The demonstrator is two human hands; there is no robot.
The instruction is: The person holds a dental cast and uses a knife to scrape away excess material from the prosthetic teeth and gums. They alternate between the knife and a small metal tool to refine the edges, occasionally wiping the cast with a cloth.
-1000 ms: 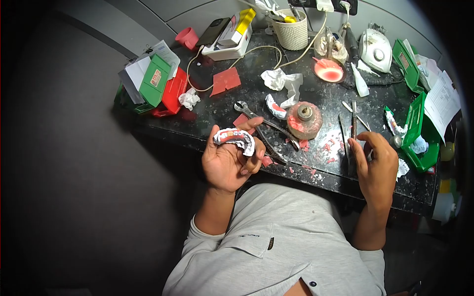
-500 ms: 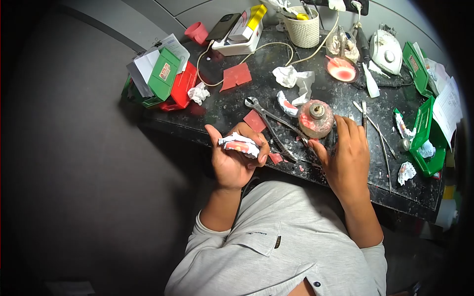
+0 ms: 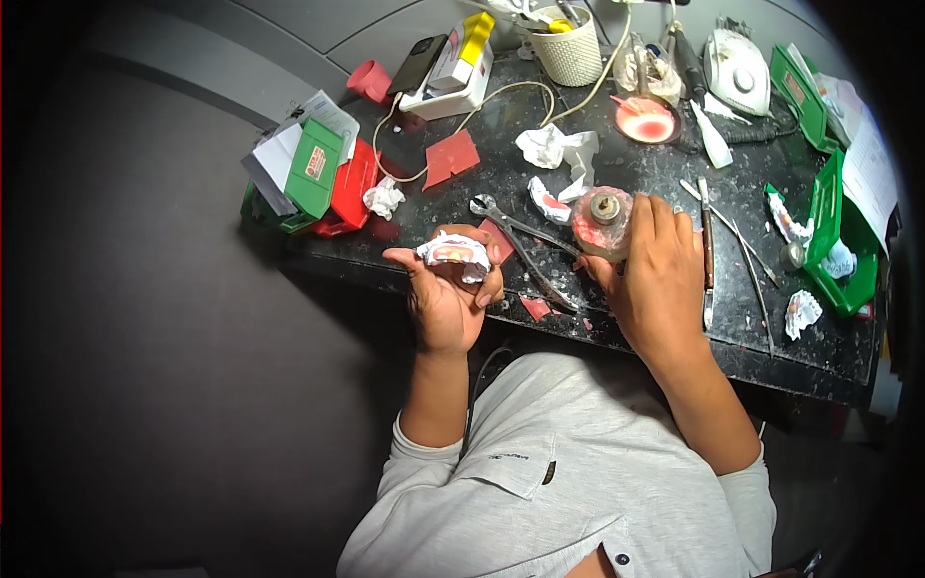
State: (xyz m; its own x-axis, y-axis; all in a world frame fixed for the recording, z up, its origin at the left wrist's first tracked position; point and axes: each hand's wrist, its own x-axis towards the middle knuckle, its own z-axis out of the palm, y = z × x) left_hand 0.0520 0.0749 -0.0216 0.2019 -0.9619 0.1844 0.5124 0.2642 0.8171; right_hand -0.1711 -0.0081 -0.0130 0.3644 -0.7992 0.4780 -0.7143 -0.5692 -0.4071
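My left hand (image 3: pixel 450 299) is closed around a white plaster dental cast (image 3: pixel 455 255) with pink wax on it, lifted in front of the table edge. The fingers curl behind the cast and the thumb points out to the left. My right hand (image 3: pixel 660 279) grips the side of a round glass spirit lamp (image 3: pixel 603 223), smeared with pink wax and topped by a metal wick holder. Its thumb reaches round the near side of the lamp. Left of the lamp lie long-handled metal pliers (image 3: pixel 520 249). Another plaster cast with pink wax (image 3: pixel 548 201) rests behind them.
Wax sheets (image 3: pixel 451 159) and crumpled paper (image 3: pixel 544 146) lie on the black table (image 3: pixel 337 249). To the right are a wax knife (image 3: pixel 707 241), thin metal tools, a plaster piece (image 3: pixel 802 314) and a green bin (image 3: pixel 827 241). A dish of pink wax (image 3: pixel 647 120) sits behind.
My right hand has closed in on the spirit lamp and now grips it. My left hand has turned the cast a little. The whole view has shifted slightly.
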